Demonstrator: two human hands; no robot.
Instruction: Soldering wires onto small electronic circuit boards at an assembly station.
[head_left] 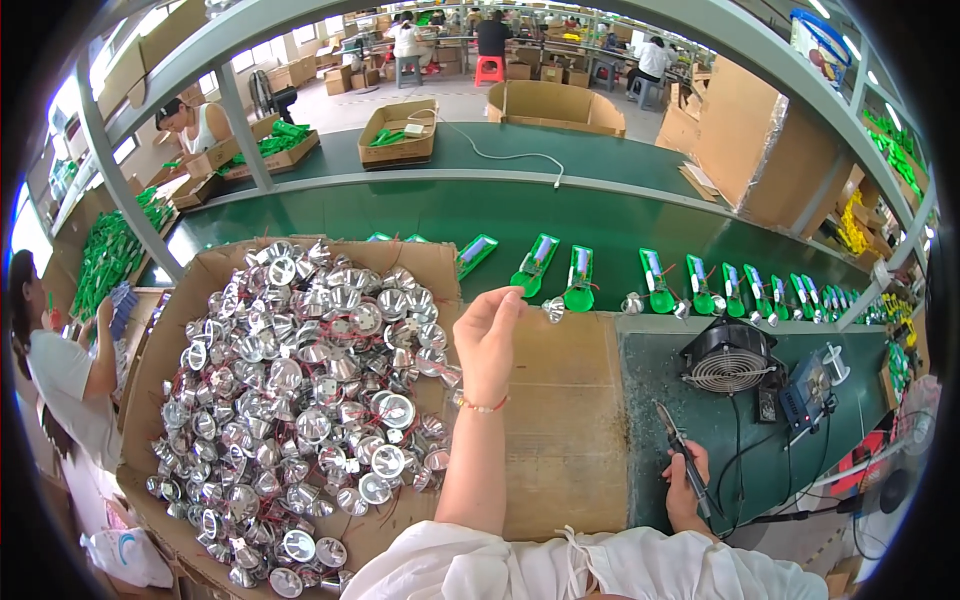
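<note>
Above the brown work board (560,430), a soldering iron (678,440) is gripped in the right hand (684,490). Farther off, the fingertips of the left hand (487,345) are pinched narrow at a green housing (535,266) on the belt (620,220); whether it is grasped cannot be made out. Positioning seems in hand; a steady hold is called for.
</note>
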